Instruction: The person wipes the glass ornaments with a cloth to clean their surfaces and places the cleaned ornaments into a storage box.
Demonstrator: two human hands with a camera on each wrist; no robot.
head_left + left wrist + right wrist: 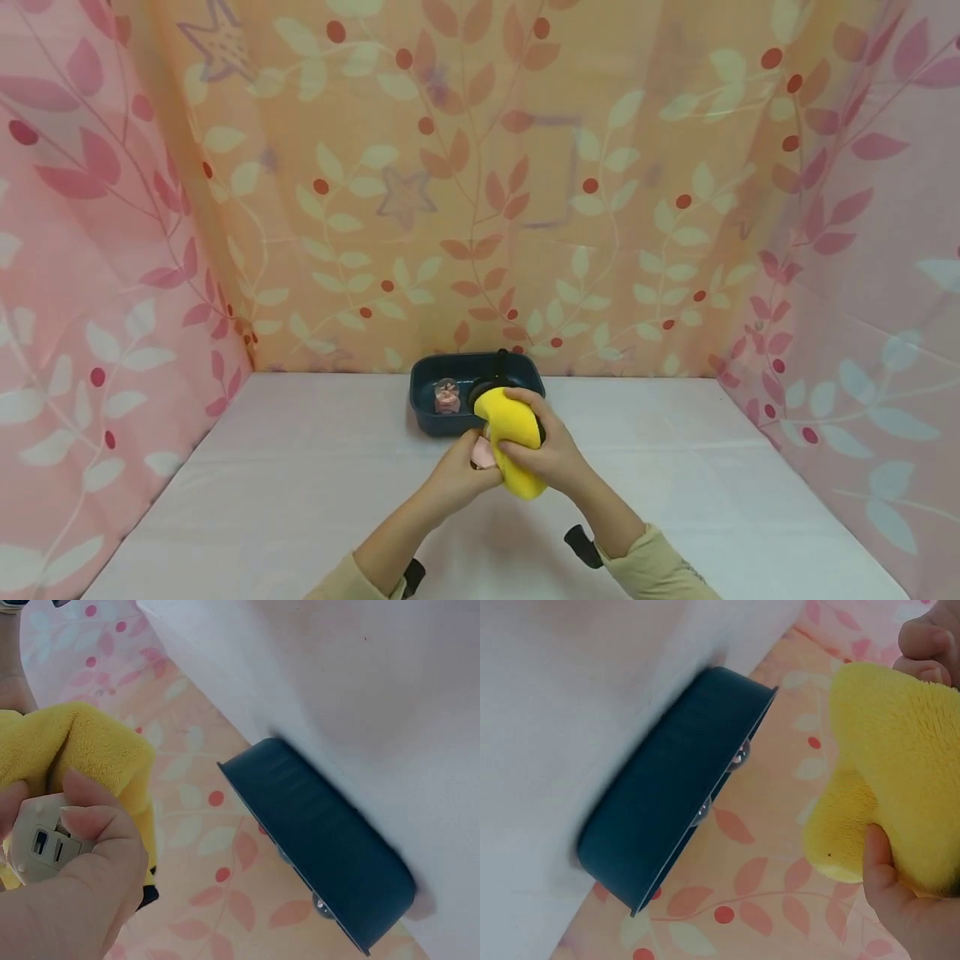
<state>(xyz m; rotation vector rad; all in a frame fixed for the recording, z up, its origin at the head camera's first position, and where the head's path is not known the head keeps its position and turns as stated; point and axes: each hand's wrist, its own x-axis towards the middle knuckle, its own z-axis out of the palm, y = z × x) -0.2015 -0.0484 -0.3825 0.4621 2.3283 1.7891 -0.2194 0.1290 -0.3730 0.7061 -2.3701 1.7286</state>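
Observation:
My left hand (459, 479) grips a small pale-pink thing (483, 454). In the left wrist view its off-white base (36, 864) shows a small slot and a switch-like part, with my thumb bent over the edge. A fluffy yellow cloth (517, 427) with dark edging is bunched in my right hand (553, 450), thumb in front and fingers behind. The cloth lies against the pale thing and hides its far side. In the right wrist view the cloth (911, 757) covers most of what is between the hands.
A dark blue bin (435, 427) stands on the white table (315, 483) just beyond the hands. Inside sit a clear globe with a pink figure (447, 397) and a black thing with an upright stem (501, 367). Patterned cloth walls (480, 208) enclose the back and sides.

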